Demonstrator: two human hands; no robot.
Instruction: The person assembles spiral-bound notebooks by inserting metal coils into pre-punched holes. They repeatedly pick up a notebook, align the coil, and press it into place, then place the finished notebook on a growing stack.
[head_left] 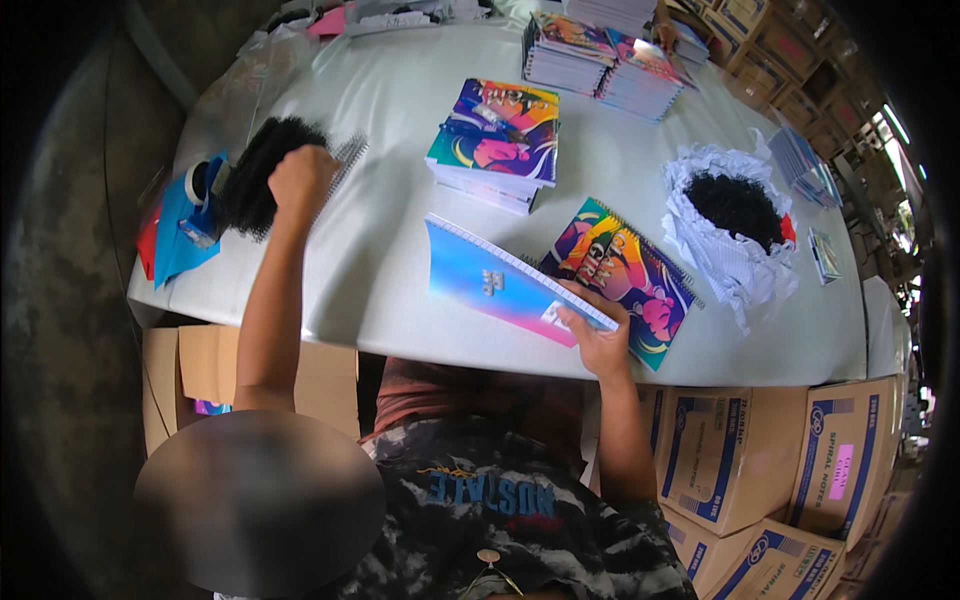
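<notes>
My left hand [305,180] is closed in a fist over a pile of black spiral binding coils [262,170] at the left of the table. A strip of coil [347,165] shows just right of the fist; what the fingers hold is hidden. With thumb and fingers, my right hand [603,335] grips the right end of an unbound notebook [480,275], tilted near the front edge. Its blue-to-pink cover faces me, and punched holes run along its upper edge. Partly behind it lies a colourful spiral notebook [640,285] with a coil along its edge.
A stack of colourful notebooks [495,135] stands mid-table; bound stacks [575,65] sit farther back. Crumpled white paper [725,270] cradles more black coils at right. A tape roll [197,183] lies on blue material at left. Cardboard boxes [740,450] stand below the front edge.
</notes>
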